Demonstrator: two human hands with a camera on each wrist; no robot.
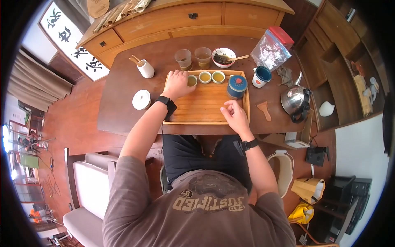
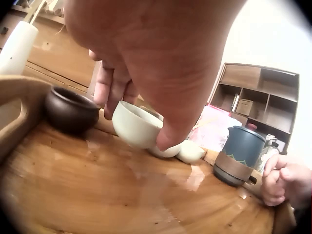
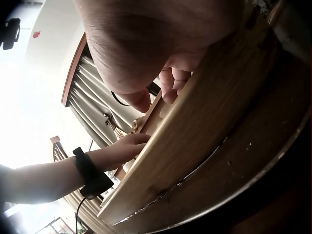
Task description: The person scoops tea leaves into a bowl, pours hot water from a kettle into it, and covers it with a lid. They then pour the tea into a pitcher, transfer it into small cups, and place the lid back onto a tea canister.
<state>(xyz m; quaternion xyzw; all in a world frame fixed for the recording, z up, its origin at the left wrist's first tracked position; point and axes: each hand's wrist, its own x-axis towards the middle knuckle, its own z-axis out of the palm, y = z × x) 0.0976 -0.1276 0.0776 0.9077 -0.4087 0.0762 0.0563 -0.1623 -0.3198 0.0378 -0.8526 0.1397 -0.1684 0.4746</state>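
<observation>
My left hand is at the back left of the wooden tea tray, pinching a small white teacup of yellow-green tea between thumb and fingers. In the left wrist view a dark brown cup sits beside it in the tray's corner, hidden under the hand in the head view. Two more filled teacups, a middle one and a right one, stand in a row to its right. A blue lidded teapot occupies the right end. My right hand, loosely curled and holding nothing, hovers by the tray's front right corner.
Behind the tray are two clear plastic cups and a bowl of dark tea leaves. To the right stand a blue-and-white pitcher, a wooden scoop and a steel kettle. A white lid and tool holder lie left.
</observation>
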